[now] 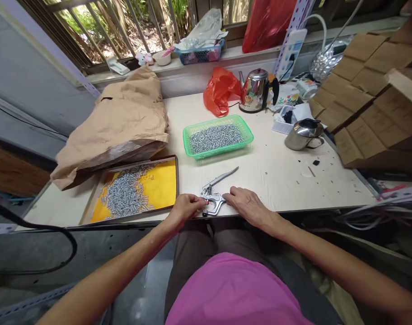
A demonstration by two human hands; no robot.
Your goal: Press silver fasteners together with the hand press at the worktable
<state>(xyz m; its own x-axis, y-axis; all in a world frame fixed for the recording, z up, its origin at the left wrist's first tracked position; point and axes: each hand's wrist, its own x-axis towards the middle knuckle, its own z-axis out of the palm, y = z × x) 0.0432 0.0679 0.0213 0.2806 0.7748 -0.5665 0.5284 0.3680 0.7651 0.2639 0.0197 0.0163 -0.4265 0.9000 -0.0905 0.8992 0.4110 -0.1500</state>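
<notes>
A pair of silver hand pliers (pixel 217 206) with a spring lies at the table's front edge, one handle angled away to the upper right with its end free. My right hand (pixel 247 205) is closed over the right side of the pliers, covering the other handle. At the jaws, my left hand (pixel 188 206) pinches with thumb and forefinger; whatever is between the fingertips is too small to make out. A bit of red shows beside those fingertips. Small silver metal pieces (pixel 124 194) are heaped in a yellow-lined shallow tray (pixel 165 180) to the left. More pieces fill a green plastic basket (pixel 209 155) behind the pliers.
A big brown paper bag (pixel 124 113) overhangs the tray's back. Farther back stand a red plastic bag (pixel 221 90) and a kettle (pixel 255 92). On the right are a metal pot (pixel 301 135) and stacked cardboard boxes (pixel 372 104).
</notes>
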